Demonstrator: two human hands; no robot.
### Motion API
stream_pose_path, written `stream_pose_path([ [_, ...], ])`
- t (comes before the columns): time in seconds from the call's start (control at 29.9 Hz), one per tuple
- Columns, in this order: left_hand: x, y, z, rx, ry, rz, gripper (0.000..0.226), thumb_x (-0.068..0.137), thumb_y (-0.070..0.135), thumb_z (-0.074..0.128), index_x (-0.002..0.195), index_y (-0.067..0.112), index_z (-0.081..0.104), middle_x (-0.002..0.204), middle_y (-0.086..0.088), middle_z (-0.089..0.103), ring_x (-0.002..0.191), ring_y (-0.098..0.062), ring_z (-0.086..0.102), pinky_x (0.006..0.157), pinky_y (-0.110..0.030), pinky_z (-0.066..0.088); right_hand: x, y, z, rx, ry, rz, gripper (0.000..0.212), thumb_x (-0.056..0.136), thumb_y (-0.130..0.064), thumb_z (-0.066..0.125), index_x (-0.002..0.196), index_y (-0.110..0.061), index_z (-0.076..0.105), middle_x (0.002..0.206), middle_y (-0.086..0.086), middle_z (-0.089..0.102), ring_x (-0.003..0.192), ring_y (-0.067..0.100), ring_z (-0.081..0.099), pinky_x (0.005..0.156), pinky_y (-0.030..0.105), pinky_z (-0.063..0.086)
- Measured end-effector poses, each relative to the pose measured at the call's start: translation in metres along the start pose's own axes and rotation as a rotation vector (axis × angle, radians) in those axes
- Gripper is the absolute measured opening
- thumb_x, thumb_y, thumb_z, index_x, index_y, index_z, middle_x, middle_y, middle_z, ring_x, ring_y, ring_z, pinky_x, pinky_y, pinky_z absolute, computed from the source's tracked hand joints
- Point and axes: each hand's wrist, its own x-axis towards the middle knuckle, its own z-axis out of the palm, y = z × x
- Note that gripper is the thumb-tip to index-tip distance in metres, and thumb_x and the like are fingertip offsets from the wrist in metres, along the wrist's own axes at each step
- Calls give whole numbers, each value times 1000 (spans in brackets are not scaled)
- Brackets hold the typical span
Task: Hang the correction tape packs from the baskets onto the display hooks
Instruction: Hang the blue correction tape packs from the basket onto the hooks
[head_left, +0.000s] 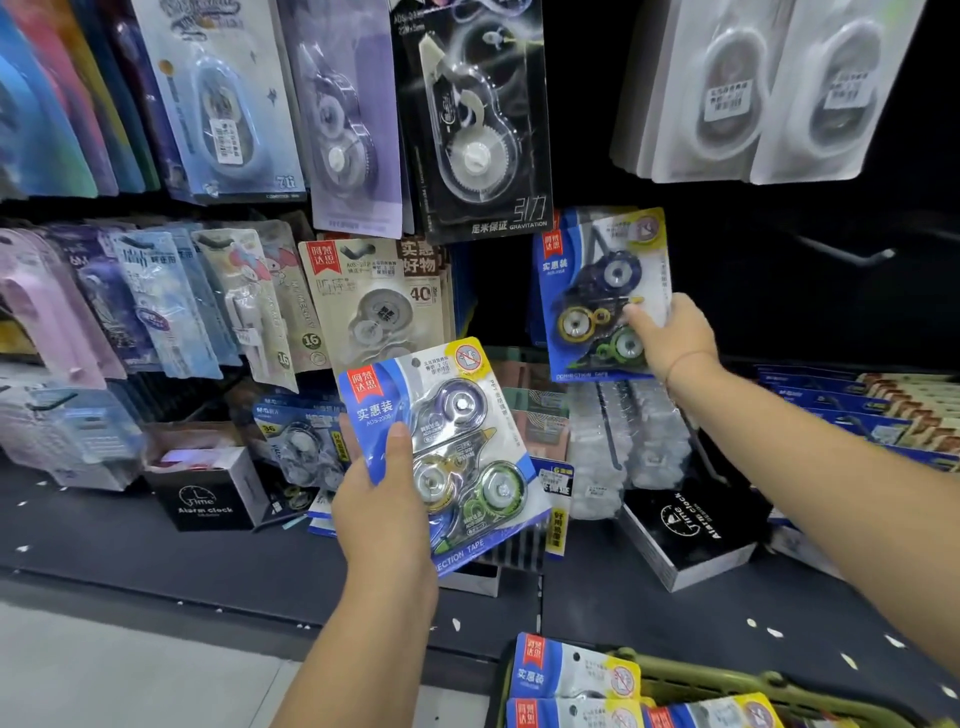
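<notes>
Blue on its card, the raised pack (597, 280) sits against the dark back panel, pinched at its right edge by the right hand (670, 338). Its hook is hidden behind the card, so whether the hole has caught cannot be told. A blind push could miss, and the pack could drop to the shelf (156, 545). The right arm reaches up and forward, thumb across the front. Lower down, the left hand (384, 499) grips a second pack (447, 447) by its lower left corner. Spare packs (571, 675) lie at the left end of the green basket (727, 680).
</notes>
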Motion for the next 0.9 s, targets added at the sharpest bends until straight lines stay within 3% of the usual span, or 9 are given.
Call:
stream_pose_path([
  [0.07, 1, 0, 0, -4, -5, 6, 25, 98, 44, 63, 100, 20, 70, 92, -1, 74, 87, -25, 71, 86, -49, 59, 19, 0, 10, -63, 8, 57, 33, 96, -42, 54, 105, -10, 52, 105, 9, 57, 94, 27, 52, 73, 31, 34],
  [0.2, -1, 2, 4, -17, -37, 6, 41, 99, 44, 61, 136, 26, 61, 118, 1, 74, 106, -27, 71, 97, -55, 55, 36, 2, 22, -147, -31, 149, 49, 97, -47, 52, 126, -8, 53, 127, 17, 58, 114, 36, 55, 81, 32, 38],
  [0.33, -3, -1, 8, 34, -67, 5, 24, 98, 41, 62, 102, 19, 71, 108, -12, 75, 99, -30, 71, 96, -56, 55, 5, 2, 15, -173, 7, 149, 58, 92, -48, 58, 130, -7, 45, 136, 19, 44, 123, 38, 46, 100, 41, 38],
  [0.4, -6, -3, 9, 35, -104, -7, 23, 98, 41, 62, 97, 20, 71, 110, -13, 74, 105, -35, 70, 98, -56, 54, -31, 3, 9, 0, -69, 64, 47, 92, -47, 60, 120, -10, 52, 126, 12, 53, 115, 28, 52, 96, 37, 41],
  [0.53, -11, -8, 17, 16, -226, -21, 21, 99, 39, 61, 94, 22, 72, 94, -6, 79, 98, -33, 74, 94, -56, 56, -117, -6, -10, 410, -493, 126, 42, 85, -60, 55, 100, -21, 61, 90, -7, 72, 80, 5, 68, 69, 21, 53],
  [0.6, -16, -15, 22, 33, -315, -15, 23, 99, 41, 59, 98, 22, 72, 92, -4, 79, 93, -28, 75, 88, -50, 59, -140, -4, -18, 475, -562, 116, 32, 83, -50, 63, 99, -22, 64, 83, -12, 74, 76, 2, 69, 60, 13, 51],
  [0.67, -20, -25, 25, 83, -396, 18, 30, 99, 44, 57, 102, 18, 72, 93, -2, 79, 87, -22, 76, 78, -39, 62, -147, 1, -27, 482, -499, 87, 20, 83, -27, 73, 100, -20, 66, 92, -5, 76, 86, 12, 72, 66, 20, 56],
  [0.77, -7, -42, 25, 365, -428, 265, 34, 103, 44, 49, 104, 16, 69, 101, 6, 73, 95, -14, 64, 78, -21, 49, -136, 0, -46, 370, -319, -19, 18, 83, -16, 75, 97, -18, 64, 93, 4, 74, 87, 23, 70, 73, 35, 57],
  [0.9, 34, -56, 32, 1078, -511, 724, 55, 106, 44, 41, 154, 19, 36, 161, 0, 35, 149, -18, 28, 120, -30, 20, -112, -10, -69, 291, -146, -197, 16, 84, -18, 74, 89, -25, 60, 90, 3, 70, 85, 26, 66, 75, 45, 54],
])
